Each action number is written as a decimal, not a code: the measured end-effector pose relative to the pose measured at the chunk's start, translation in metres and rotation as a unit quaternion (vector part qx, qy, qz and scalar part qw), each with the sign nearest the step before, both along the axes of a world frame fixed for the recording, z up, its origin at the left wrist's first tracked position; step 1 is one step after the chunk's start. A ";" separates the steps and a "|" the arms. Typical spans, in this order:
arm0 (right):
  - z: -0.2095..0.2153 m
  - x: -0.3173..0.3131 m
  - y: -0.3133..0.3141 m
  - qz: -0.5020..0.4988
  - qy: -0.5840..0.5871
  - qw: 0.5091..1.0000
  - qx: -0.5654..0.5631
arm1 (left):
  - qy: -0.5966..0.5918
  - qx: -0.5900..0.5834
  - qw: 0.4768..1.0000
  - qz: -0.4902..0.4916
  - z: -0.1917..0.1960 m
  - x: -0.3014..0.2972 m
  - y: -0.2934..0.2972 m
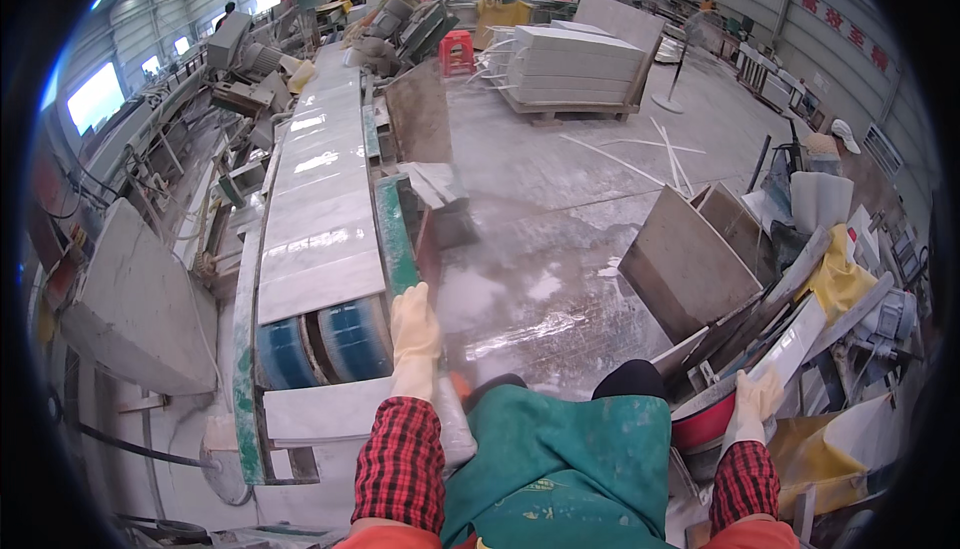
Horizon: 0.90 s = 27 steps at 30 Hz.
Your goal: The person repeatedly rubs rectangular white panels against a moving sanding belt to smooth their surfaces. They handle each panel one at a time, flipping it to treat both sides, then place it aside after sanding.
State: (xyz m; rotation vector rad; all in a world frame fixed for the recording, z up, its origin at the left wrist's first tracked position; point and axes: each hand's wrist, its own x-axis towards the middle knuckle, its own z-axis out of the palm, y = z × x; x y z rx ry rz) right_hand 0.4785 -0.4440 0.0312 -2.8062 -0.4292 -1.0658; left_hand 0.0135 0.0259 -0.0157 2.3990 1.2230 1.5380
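My left hand (415, 337), in a cream glove, is closed over the near end of the green side rail (397, 234) of a roller conveyor. Pale marble-like slabs (322, 209) lie in a row along this conveyor, and two blue rollers (352, 339) show at its near end. Off to the right, my right hand (757, 404), gloved the same way, has its fingers bent round the edge of a long white strip (795, 344). A red curved piece (703, 427) sits just left of that hand. The fingertips of the right hand are partly hidden.
Brown boards (690, 264) lean at the right beside a yellow cloth (838, 279) and a motor (890, 317). Farther off are a pallet stack of white slabs (578, 64), a red stool (456, 52) and loose strips on the wet floor (540, 279). A large slab (140, 299) stands at left.
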 end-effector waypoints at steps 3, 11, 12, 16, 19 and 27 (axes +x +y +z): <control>0.023 -0.027 0.036 -0.149 0.206 0.962 0.097 | 0.011 -0.005 1.000 0.009 0.002 -0.013 0.002; 0.037 0.021 -0.001 -0.139 0.318 0.930 0.121 | 0.018 -0.119 0.993 0.011 0.010 0.002 -0.010; 0.051 0.022 0.003 -0.133 0.297 0.935 0.141 | -0.002 -0.079 0.997 0.014 -0.002 0.005 -0.005; 0.059 0.046 0.012 0.077 0.278 0.813 0.505 | 0.034 -0.108 0.994 0.003 0.015 0.003 -0.010; 0.102 -0.003 0.082 0.195 0.439 0.725 0.493 | 0.035 -0.013 0.999 0.022 0.004 -0.013 0.002; 0.084 -0.033 0.212 0.183 0.609 0.528 0.564 | 0.024 -0.087 0.996 -0.007 -0.017 0.000 0.007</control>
